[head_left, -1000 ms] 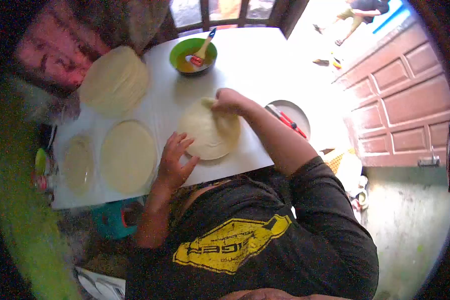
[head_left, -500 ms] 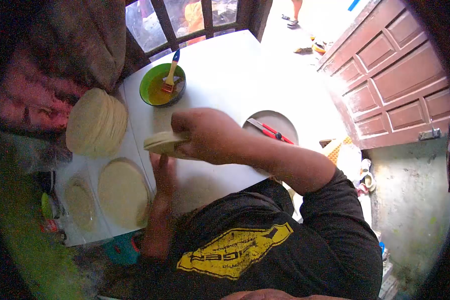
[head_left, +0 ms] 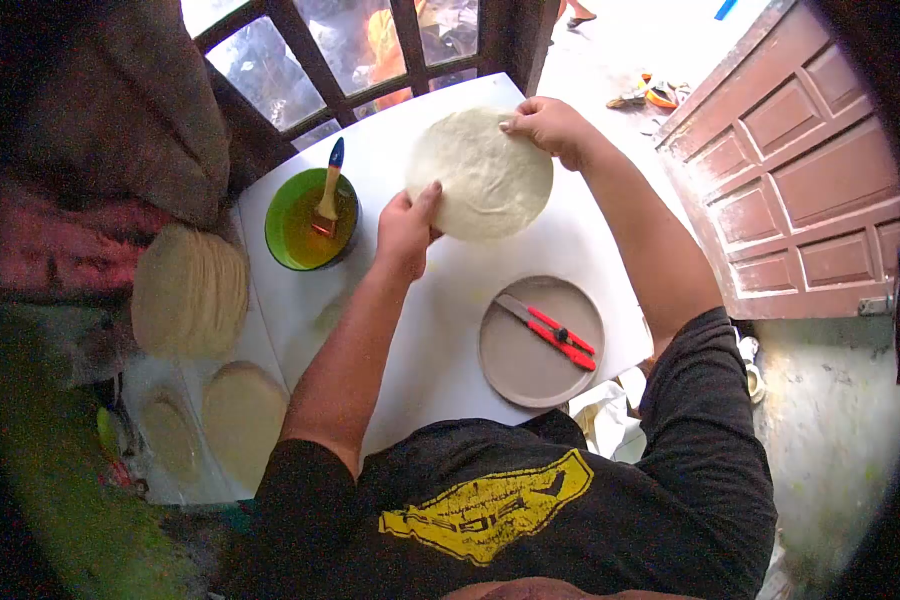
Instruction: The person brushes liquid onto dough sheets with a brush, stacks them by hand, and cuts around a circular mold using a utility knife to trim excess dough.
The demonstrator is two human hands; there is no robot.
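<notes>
Both hands hold a round, pale flat sheet of dough [head_left: 482, 175] above the back of the white table [head_left: 440, 350]. My left hand [head_left: 408, 228] pinches its lower left edge, thumb on top. At its upper right edge my right hand [head_left: 550, 128] grips it between thumb and fingers. Left of the sheet, a green bowl [head_left: 282, 225] of yellowish liquid has a brush [head_left: 328, 195] leaning in it, blue handle end up. A thick stack of round sheets [head_left: 190, 290] lies at the left, with another round sheet [head_left: 242, 420] nearer the front edge.
A grey round plate [head_left: 510, 360] carries a red-handled cutter [head_left: 560, 338] and another red-handled tool at the right front. A smaller round item [head_left: 170, 435] lies at the far left. A barred window [head_left: 340, 60] stands behind, a brown panelled door [head_left: 800, 180] to the right.
The dough sheet was lifted, appeared folded or edge-on in my right hand, and is now spread flat between both hands farther back. The view has shifted, showing the plate fully.
</notes>
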